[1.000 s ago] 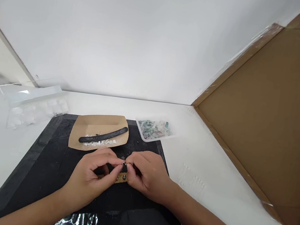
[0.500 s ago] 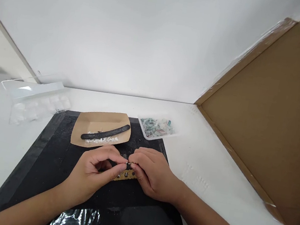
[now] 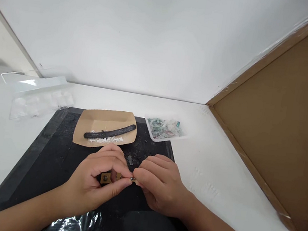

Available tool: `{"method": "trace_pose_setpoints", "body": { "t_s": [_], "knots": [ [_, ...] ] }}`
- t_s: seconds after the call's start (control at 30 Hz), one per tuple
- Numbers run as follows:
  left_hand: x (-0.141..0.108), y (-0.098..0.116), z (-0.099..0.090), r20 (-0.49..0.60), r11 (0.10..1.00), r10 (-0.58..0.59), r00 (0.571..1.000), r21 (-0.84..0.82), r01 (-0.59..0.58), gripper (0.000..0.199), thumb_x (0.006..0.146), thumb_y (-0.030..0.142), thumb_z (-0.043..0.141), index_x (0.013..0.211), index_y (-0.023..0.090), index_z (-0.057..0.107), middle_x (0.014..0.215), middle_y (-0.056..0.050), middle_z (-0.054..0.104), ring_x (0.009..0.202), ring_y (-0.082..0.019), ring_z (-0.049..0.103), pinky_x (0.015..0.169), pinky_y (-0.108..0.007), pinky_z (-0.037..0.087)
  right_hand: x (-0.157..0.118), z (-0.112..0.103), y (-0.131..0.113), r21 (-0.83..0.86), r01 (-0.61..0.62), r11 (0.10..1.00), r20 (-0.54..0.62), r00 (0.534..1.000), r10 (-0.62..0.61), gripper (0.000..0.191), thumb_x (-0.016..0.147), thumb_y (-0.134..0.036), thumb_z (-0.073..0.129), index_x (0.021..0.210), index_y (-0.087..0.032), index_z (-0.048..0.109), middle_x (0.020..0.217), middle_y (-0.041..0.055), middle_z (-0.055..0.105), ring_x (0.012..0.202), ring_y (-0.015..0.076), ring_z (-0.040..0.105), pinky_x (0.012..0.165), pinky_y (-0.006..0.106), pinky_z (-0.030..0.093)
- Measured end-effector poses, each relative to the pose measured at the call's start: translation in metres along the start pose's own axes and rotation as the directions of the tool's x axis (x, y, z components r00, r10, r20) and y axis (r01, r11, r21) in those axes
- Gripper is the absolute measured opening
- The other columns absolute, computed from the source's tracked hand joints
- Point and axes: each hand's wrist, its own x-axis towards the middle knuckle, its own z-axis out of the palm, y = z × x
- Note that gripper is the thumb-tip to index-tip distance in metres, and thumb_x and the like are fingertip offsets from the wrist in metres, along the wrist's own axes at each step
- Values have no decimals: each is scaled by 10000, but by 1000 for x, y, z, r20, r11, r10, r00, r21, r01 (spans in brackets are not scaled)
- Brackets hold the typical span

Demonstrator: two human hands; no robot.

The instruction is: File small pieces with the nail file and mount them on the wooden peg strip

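Observation:
Over the black mat, my left hand (image 3: 102,177) is closed in a pinch of thumb and forefinger. My right hand (image 3: 158,183) is closed too, its fingertips meeting the left ones. Between them shows a tiny shiny piece, mostly hidden and too small to name. Around and beneath the fingers runs a tan strip (image 3: 105,178) with metal studs, its near end sticking out left of my left thumb. I cannot tell whether the fingers grip the strip itself. Just beyond the hands lies a small translucent sliver (image 3: 130,160) on the mat.
A brown paper tray (image 3: 84,121) holds a curved black file (image 3: 111,131) and white flakes (image 3: 104,139). Right of it stands a white tub (image 3: 155,138) of translucent pieces (image 3: 166,128). A clear plastic case (image 3: 41,103) lies left, and a cardboard panel (image 3: 279,121) rises right.
My hands have shifted slightly and now pinch lower over the strip. The strip's left end shows now, and the sliver beyond the hands is more visible. The view has tilted a little.

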Motion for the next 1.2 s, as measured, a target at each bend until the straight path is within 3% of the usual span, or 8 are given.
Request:
{"method": "trace_pose_setpoints", "body": {
  "t_s": [0.4, 0.6, 1.03, 1.2],
  "knots": [
    [2, 3, 1, -49, 990, 118, 992, 83, -114, 210, 883, 40, 733, 1033, 182, 699, 818, -26, 691, 808, -171, 607, 806, -380, 497, 3, -2, -2, 51, -3, 999, -64, 998, 6, 221, 1086, -215, 434, 931, -180, 588, 708, -1, 579, 641, 143, 457, 601, 309, 291],
    [0, 3, 1, -123, 987, 95, 988, 143, -78, 216, 879, 42, 744, 1018, 205, 715, 761, -9, 651, 783, -178, 616, 830, -400, 499, 4, -1, -2, -2, -38, 999, -68, 997, 38, 237, 1093, -244, 434, 933, -185, 598, 687, -2, 576, 627, 143, 459, 599, 319, 288],
    [-1, 5, -1, -53, 964, 180, 982, 210, -165, 238, 880, 14, 716, 1054, 177, 713, 843, -47, 656, 772, -164, 614, 706, -326, 516, 2, 5, -2, 0, -58, 998, -89, 994, 58, 219, 1080, -228, 461, 933, -178, 614, 693, -14, 538, 632, 143, 426, 619, 313, 264],
    [-2, -1, -2, -41, 972, 149, 988, 188, -139, 191, 896, 53, 712, 1019, 198, 712, 844, -43, 646, 715, -149, 606, 667, -308, 519, 1, 7, -1, 22, -64, 998, -100, 993, 66, 227, 1090, -254, 455, 947, -185, 615, 706, -13, 558, 635, 141, 437, 634, 309, 280]
  ]
}}
